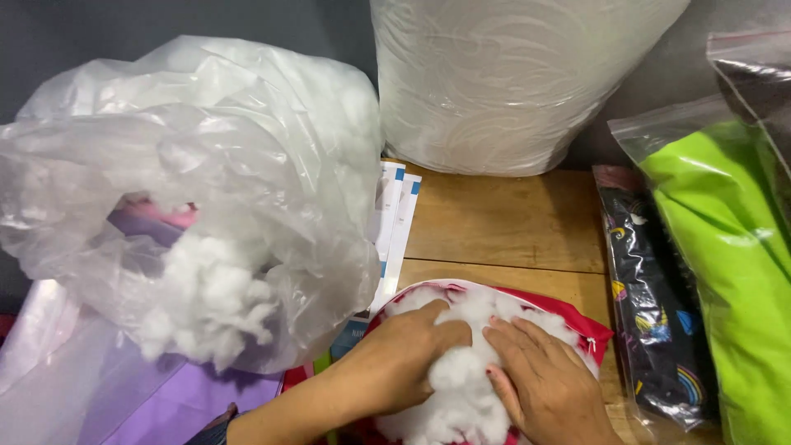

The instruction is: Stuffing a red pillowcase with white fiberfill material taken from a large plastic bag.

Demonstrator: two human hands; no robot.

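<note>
A large clear plastic bag (pixel 206 173) of white fibre stuffing sits at the left of the wooden counter (pixel 503 218). Beside it, the left hand (pixel 408 350) curls loosely into the white stuffing (pixel 461 371) that fills an open red cushion cover (pixel 589 334), while the right hand (pixel 544 383) presses flat on it, fingers spread, gripping nothing. Bagged black patterned fabric (pixel 651 321) and bagged green fabric (pixel 729 264) lie at the right.

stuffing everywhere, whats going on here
A person has both hands in white stuffing that fills an open red fabric cover on a wooden table. The left hand and right hand press down on the fluff. To the left, a clear plastic bag holds more stuffing.
</note>
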